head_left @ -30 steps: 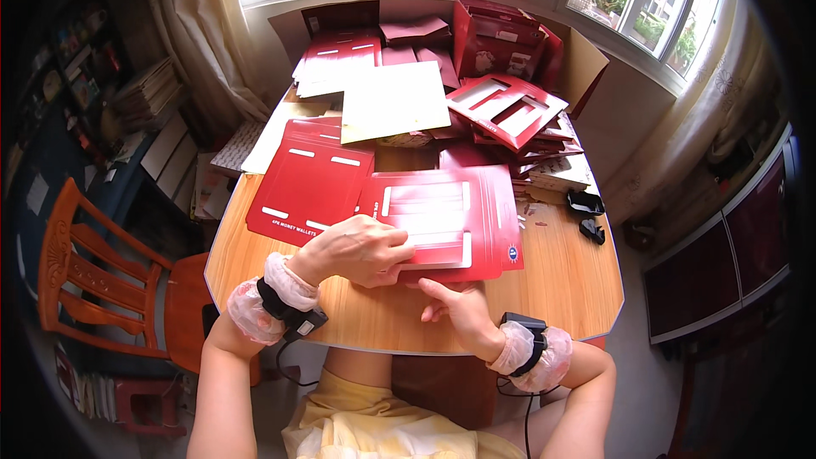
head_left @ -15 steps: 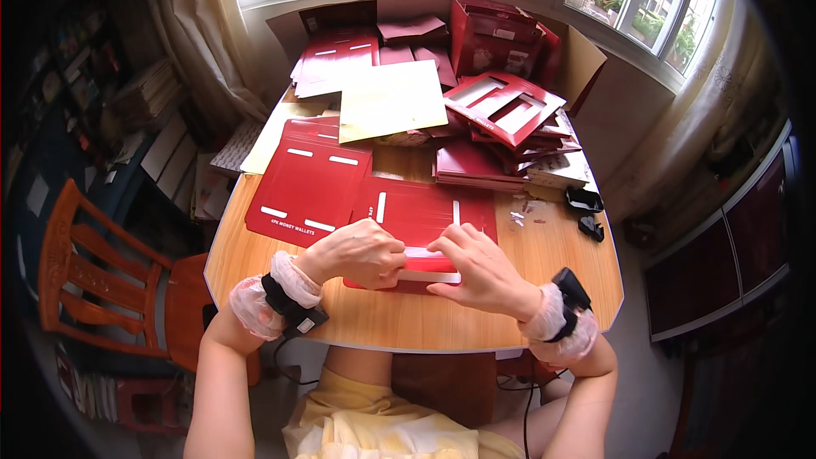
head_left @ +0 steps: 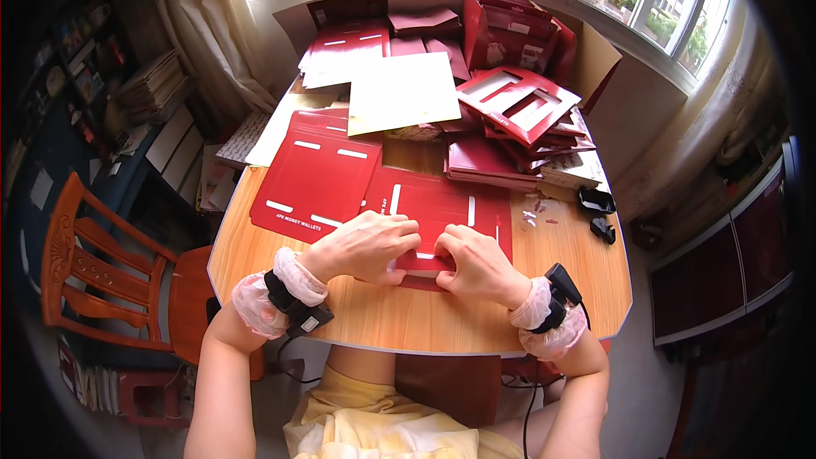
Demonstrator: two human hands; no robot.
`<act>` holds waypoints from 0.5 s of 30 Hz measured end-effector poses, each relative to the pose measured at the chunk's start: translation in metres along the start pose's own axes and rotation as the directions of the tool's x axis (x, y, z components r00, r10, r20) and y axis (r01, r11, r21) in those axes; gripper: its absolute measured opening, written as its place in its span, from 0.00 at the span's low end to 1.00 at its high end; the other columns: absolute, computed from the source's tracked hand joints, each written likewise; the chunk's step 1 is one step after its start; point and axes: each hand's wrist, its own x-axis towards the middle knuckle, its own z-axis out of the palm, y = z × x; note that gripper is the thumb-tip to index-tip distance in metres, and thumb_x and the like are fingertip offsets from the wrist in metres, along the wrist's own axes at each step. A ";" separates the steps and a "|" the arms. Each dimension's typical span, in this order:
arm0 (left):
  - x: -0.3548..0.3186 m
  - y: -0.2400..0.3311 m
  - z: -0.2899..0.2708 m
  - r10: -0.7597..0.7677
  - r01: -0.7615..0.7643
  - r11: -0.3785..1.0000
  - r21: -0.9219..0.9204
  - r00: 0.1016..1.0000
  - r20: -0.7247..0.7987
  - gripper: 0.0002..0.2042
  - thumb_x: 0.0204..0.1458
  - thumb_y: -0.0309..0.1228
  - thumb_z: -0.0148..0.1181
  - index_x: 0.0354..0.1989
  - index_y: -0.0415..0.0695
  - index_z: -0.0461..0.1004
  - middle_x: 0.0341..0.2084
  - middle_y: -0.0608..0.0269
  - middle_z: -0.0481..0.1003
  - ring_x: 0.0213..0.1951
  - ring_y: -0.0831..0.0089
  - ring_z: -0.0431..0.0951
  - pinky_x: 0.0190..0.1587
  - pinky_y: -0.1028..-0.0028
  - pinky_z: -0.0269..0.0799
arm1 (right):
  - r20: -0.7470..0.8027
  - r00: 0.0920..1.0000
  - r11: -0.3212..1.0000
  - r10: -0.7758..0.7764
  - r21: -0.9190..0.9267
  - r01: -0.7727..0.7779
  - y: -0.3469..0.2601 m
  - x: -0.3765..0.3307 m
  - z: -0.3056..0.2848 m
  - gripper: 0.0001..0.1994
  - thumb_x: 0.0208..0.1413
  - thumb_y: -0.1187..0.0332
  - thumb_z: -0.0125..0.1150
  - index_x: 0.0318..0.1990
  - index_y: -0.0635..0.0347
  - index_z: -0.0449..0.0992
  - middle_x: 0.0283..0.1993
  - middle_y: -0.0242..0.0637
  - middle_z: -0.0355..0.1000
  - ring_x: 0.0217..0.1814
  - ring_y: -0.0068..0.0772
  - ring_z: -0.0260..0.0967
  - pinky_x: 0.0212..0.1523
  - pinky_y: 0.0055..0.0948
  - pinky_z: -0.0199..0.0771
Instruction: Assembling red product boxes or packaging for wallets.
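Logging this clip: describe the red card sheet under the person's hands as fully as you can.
The red card sheet lies flat on the wooden table near its front edge. It looks like thin glossy cardboard with white slot marks. The left hand and right hand both press on its near edge, which looks folded over.

Folded card (head_left: pixel 442 212) lies on table (head_left: pixel 442 323), flat stack (head_left: pixel 319 174) to its left.

Right hand (head_left: pixel 478 263) now up beside left hand (head_left: pixel 367 245), red card sheet (head_left: pixel 442 208) folded flat, white panel gone.
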 end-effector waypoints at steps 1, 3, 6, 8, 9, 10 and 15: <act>0.000 0.000 0.000 -0.005 0.005 1.000 0.008 1.000 0.000 0.14 0.46 0.37 0.69 0.33 0.40 0.76 0.31 0.59 0.75 0.37 0.61 0.80 0.36 0.63 0.79 | 0.000 1.000 1.000 0.001 0.001 -0.001 0.001 0.001 0.000 0.13 0.44 0.69 0.68 0.36 0.63 0.74 0.38 0.42 0.71 0.45 0.46 0.72 0.46 0.41 0.77; -0.001 -0.003 0.006 -0.015 0.015 1.000 0.001 1.000 -0.013 0.14 0.46 0.37 0.70 0.34 0.40 0.76 0.31 0.60 0.75 0.36 0.61 0.80 0.36 0.64 0.80 | 0.011 0.999 0.998 0.044 0.048 -0.045 0.004 0.002 0.001 0.12 0.43 0.68 0.69 0.35 0.62 0.75 0.38 0.42 0.72 0.44 0.45 0.73 0.46 0.41 0.77; -0.003 -0.007 0.009 -0.029 0.028 1.000 -0.010 0.999 -0.041 0.13 0.45 0.35 0.71 0.34 0.41 0.77 0.31 0.60 0.76 0.36 0.61 0.80 0.36 0.64 0.80 | -0.006 0.999 0.999 0.032 0.043 -0.032 0.005 0.004 -0.003 0.13 0.43 0.67 0.70 0.35 0.63 0.75 0.38 0.42 0.72 0.44 0.46 0.73 0.46 0.41 0.76; 0.000 -0.009 0.014 -0.023 0.022 0.999 -0.024 0.998 -0.057 0.12 0.46 0.34 0.71 0.33 0.40 0.78 0.32 0.59 0.76 0.36 0.61 0.81 0.36 0.64 0.80 | -0.031 0.999 1.000 0.009 0.008 -0.009 0.009 0.001 -0.003 0.14 0.43 0.67 0.70 0.36 0.62 0.75 0.37 0.40 0.72 0.43 0.44 0.73 0.45 0.39 0.76; 0.002 -0.010 0.017 -0.009 0.006 0.999 -0.035 0.997 -0.075 0.12 0.46 0.33 0.71 0.34 0.40 0.78 0.31 0.59 0.76 0.35 0.61 0.81 0.36 0.64 0.79 | -0.056 0.998 1.000 -0.020 -0.025 0.018 0.011 0.000 -0.004 0.14 0.43 0.67 0.70 0.36 0.62 0.75 0.36 0.39 0.72 0.42 0.42 0.72 0.43 0.38 0.76; 0.003 -0.009 0.016 0.001 -0.005 0.999 -0.044 0.996 -0.090 0.11 0.47 0.32 0.71 0.34 0.40 0.78 0.30 0.59 0.76 0.34 0.61 0.81 0.36 0.64 0.79 | -0.055 0.998 1.000 -0.019 -0.024 0.018 0.011 -0.001 -0.004 0.14 0.43 0.67 0.70 0.36 0.62 0.75 0.36 0.39 0.72 0.42 0.42 0.72 0.43 0.38 0.76; 0.001 -0.005 0.009 -0.040 0.034 0.996 -0.079 0.997 -0.072 0.10 0.48 0.32 0.71 0.32 0.40 0.78 0.28 0.60 0.75 0.33 0.61 0.80 0.35 0.65 0.79 | -0.028 0.999 0.999 -0.025 -0.039 0.024 0.013 0.001 -0.002 0.11 0.46 0.68 0.70 0.35 0.63 0.76 0.37 0.43 0.72 0.45 0.47 0.73 0.46 0.41 0.75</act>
